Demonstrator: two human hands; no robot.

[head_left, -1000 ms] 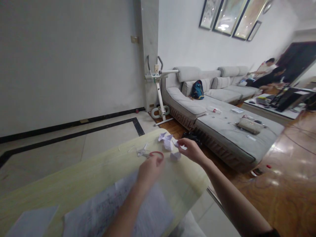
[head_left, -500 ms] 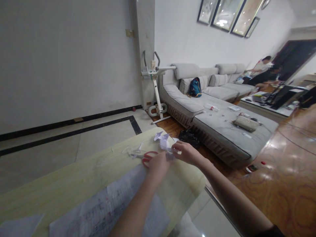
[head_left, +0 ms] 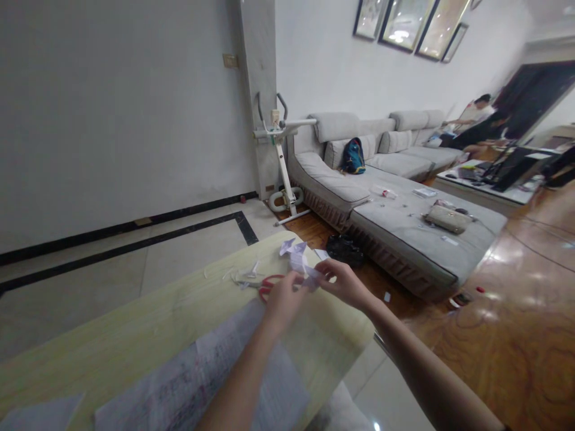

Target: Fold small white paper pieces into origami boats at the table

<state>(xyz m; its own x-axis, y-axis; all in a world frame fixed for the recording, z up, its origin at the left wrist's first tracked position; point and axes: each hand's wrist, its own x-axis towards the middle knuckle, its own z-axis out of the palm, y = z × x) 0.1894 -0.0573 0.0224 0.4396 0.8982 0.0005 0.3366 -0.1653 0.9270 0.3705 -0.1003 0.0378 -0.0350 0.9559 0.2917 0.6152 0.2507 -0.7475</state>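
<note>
Two bare hands meet over a pale yellow table [head_left: 112, 341]; clock directions run from the small piece of white paper [head_left: 313, 274] between them, taken as the centre. Farthest left, at eight o'clock, a plain-looking sheet [head_left: 42, 414] runs out of view. Also at eight, but nearer, lies a printed sheet [head_left: 171, 383]. At nine o'clock are thin scraps [head_left: 254, 269] and the red-handled scissors [head_left: 261, 292], resting on the table with their handles just beside the left hand [head_left: 285, 296]. Its fingers are curled nearly closed, tips at the left edge of the white piece; blur hides whether they grip it. Folded papers [head_left: 294, 254] sit at eleven o'clock, near the table's rounded end. At three, the right hand [head_left: 344, 281] pinches the white piece between thumb and fingers. A black bag [head_left: 345, 250] lies at two, and a grey sofa [head_left: 395, 212] bearing a blue backpack [head_left: 354, 157] spreads from one to two.
</note>
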